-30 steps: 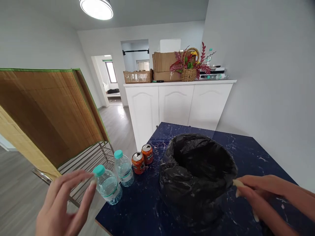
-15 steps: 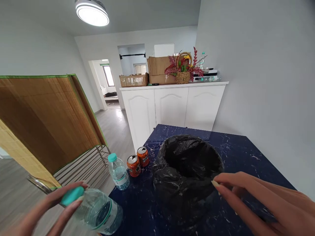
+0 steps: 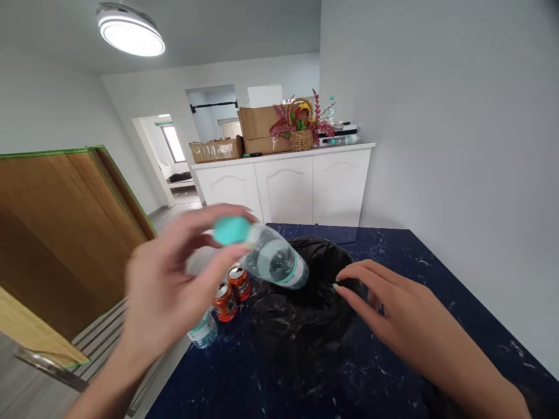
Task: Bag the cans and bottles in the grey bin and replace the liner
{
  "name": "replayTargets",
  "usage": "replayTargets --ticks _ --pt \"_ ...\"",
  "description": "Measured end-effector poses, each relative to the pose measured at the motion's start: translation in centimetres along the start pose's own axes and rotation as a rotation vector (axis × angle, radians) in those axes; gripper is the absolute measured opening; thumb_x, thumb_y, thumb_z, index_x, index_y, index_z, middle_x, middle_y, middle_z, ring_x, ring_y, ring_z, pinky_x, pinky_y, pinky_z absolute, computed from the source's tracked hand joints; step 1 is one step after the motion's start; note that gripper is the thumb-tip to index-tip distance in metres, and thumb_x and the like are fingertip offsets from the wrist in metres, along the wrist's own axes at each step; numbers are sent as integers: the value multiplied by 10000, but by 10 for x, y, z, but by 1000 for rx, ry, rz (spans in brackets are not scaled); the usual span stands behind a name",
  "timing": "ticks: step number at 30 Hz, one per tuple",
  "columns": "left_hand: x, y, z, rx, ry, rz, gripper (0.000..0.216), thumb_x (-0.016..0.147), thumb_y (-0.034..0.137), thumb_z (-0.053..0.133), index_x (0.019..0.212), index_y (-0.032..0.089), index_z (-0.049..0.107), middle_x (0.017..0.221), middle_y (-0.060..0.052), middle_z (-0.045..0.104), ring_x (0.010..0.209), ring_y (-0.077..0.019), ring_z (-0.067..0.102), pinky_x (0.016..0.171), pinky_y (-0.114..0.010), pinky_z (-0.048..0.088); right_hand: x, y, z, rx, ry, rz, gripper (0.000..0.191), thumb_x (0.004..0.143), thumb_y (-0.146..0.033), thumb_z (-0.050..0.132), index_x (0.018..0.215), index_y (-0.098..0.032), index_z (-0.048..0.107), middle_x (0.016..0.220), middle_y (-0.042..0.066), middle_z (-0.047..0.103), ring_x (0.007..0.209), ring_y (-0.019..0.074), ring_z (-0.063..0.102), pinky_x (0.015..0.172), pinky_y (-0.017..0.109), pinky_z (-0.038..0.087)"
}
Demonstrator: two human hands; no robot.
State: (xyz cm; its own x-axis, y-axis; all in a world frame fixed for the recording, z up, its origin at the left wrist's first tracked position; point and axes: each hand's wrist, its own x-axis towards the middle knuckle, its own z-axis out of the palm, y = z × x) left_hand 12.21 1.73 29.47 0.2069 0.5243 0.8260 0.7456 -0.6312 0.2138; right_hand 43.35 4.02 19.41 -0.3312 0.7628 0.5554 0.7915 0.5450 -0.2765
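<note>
My left hand [image 3: 174, 273], blurred by motion, grips a clear plastic water bottle [image 3: 277, 262] by its teal cap. The bottle tilts, base to the right, over the mouth of a bin lined with a black garbage bag [image 3: 301, 337]. At the bag's right rim, my right hand [image 3: 384, 297] has thumb and forefinger closed together on the black plastic. Two orange drink cans [image 3: 226, 305] stand left of the bin. Beside them is a second water bottle [image 3: 203, 331], its upper part hidden by my left hand.
A dark blue marbled table [image 3: 379, 372] carries the bin. Left of it stand a metal rack [image 3: 48, 364] and a bamboo mat [image 3: 56, 233]. Behind is a white cabinet [image 3: 283, 186] with cardboard boxes [image 3: 257, 131] and a flower basket [image 3: 301, 139] on top.
My left hand has carried the bottle up and right from the table's left side to above the bin. My right hand remains at the bag's rim. The whole view has shifted somewhat.
</note>
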Motion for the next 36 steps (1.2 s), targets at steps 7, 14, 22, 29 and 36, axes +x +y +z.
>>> replayTargets --ticks 7,14,22,29,36 --pt "35 -28 73 -212 -810 21 258 1022 405 705 1259 308 729 1264 5 785 860 -147 759 743 -248 584 2 11 8 -36 -136 72 421 1123 -523 391 1261 -241 672 1329 97 679 568 145 681 533 348 578" --pt "29 -43 85 -246 -992 64 255 1046 401 659 1276 341 749 1276 9 793 1147 -208 753 942 -300 582 1 10 6 -27 -158 79 452 1123 -543 358 1280 -260 673 1366 93 675 547 136 674 551 354 598" --pt "4 -72 22 162 -466 3 388 1062 568 526 1225 289 741 1273 -35 779 1271 -274 686 1129 -445 528 -4 5 3 -60 -73 54 498 1111 -619 316 1214 -275 662 1290 56 714 501 132 641 530 353 572" --pt "-99 -165 -23 471 -475 -312 760 954 809 428 1384 223 651 1433 -158 695 1303 -404 670 1116 -587 519 -3 -1 6 -72 -38 13 513 1111 -628 306 1177 -267 665 1240 58 738 459 121 614 530 343 565" --pt "-129 -135 -42 277 -464 -491 488 988 677 533 1338 362 658 1160 20 828 906 -284 830 763 -321 638 -5 -1 10 -70 -42 26 537 1106 -649 291 1196 -277 667 1251 60 745 431 111 598 461 321 518"
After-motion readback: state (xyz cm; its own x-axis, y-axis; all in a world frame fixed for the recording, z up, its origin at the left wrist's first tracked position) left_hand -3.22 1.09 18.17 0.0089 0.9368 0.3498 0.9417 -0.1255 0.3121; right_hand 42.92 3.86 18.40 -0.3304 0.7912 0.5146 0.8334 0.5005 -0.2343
